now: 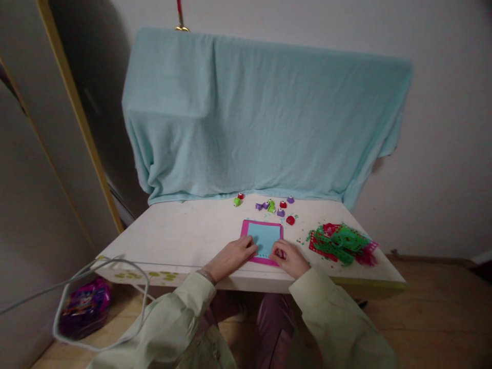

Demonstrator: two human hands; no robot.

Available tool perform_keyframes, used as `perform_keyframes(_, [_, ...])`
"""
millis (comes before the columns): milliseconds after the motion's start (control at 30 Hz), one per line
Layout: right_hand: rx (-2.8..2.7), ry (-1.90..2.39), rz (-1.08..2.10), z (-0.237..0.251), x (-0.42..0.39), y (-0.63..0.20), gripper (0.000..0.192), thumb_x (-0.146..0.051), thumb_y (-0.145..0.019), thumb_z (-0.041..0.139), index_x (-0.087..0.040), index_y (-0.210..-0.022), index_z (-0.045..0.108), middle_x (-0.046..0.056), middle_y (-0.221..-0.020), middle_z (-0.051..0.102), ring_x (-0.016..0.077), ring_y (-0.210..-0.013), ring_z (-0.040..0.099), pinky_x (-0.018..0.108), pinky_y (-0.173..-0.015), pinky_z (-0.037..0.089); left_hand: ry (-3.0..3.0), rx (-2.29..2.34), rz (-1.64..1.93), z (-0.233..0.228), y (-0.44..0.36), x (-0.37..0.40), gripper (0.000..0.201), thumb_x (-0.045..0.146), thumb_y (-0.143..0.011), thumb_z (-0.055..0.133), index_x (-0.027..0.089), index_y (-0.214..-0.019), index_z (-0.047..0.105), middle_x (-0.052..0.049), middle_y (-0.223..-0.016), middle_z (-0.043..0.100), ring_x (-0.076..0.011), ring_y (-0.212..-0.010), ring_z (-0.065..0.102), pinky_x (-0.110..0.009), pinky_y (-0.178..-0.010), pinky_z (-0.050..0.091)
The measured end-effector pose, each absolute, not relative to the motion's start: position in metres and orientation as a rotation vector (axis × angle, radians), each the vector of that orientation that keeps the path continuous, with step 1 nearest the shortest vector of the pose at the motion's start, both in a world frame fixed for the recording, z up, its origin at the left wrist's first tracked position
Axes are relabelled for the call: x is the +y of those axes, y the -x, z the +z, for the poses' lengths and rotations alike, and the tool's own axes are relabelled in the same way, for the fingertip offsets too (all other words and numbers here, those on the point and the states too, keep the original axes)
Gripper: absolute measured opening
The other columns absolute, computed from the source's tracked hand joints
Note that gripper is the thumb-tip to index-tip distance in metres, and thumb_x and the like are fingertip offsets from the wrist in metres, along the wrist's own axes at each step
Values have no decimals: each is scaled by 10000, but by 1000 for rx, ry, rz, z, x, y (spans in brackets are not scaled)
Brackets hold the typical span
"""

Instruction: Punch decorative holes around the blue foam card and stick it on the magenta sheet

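Left hand point(234, 255) lies flat, fingers spread, pinning the pink-edged blue sheet point(264, 238) on the tabletop point(184, 236); right hand point(289, 258) just beside it curls round a small punch point(280, 253); sheet looks thin, floppy, best pinched by an edge.

Both arms reach forward, sleeves pale green, forearms angled inward. Left hand point(232, 257) lies flat, palm down, fingers point(249, 246) stretched out and close together. Right hand point(291, 259) sits just beside it, knuckles up, fingers point(277, 252) curled under, tips pointing toward the left fingers.
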State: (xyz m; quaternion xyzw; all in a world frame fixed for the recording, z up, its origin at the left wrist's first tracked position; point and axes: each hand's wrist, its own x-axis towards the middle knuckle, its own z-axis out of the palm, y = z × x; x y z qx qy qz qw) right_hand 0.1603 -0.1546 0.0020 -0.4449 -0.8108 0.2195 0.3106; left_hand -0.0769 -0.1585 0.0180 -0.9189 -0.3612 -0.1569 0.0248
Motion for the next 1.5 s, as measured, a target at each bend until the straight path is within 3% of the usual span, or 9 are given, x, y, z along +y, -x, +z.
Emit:
perform_keyframes(467, [-2178, 1230, 520, 2, -153, -158, 106, -178, -769, 650, -204, -715, 563, -29, -706, 508, 123, -641, 481, 238, -612, 354, 2840, -1127, -446, 19, 75, -159, 149, 282, -967, 392, 198, -986, 514, -51, -993, 495, -184, -937, 513, -291, -774, 453])
perform_keyframes(800, [-2198, 1248, 515, 2, -155, -157, 113, -189, -794, 634, -199, -724, 547, -30, -718, 491, 122, -660, 472, 238, -630, 346, 3141, -1302, -1029, 13, 91, -153, 101, 273, -926, 458, 192, -984, 475, -32, -915, 528, -164, -834, 505, -278, -769, 428])
perform_keyframes(1100, [-2197, 1230, 514, 5, -156, -158, 110, -177, -794, 628, -193, -724, 545, -30, -717, 484, 121, -667, 469, 233, -633, 347, 3268, -1213, -1123, 14, 97, -150, 163, 221, -941, 389, 184, -1004, 535, -59, -957, 548, -172, -892, 519, -290, -822, 430])
perform_keyframes(1300, [-2203, 1250, 511, 3, -154, -159, 98, -197, -784, 640, -190, -721, 566, -30, -699, 492, 118, -648, 469, 231, -615, 339, 3249, -1045, -963, 21, 101, -159, 375, 84, -900, 380, 230, -1191, 566, -70, -1096, 531, -171, -1036, 513, -303, -923, 414])
perform_keyframes(1500, [-2191, 1259, 528, 1, -151, -160, 109, -224, -776, 655, -189, -708, 578, -35, -675, 494, 109, -613, 465, 231, -588, 332, 3180, -1063, -604, 31, 102, -168, 482, 47, -840, 459, 334, -1205, 589, -17, -1216, 497, -183, -1094, 478, -328, -962, 399])
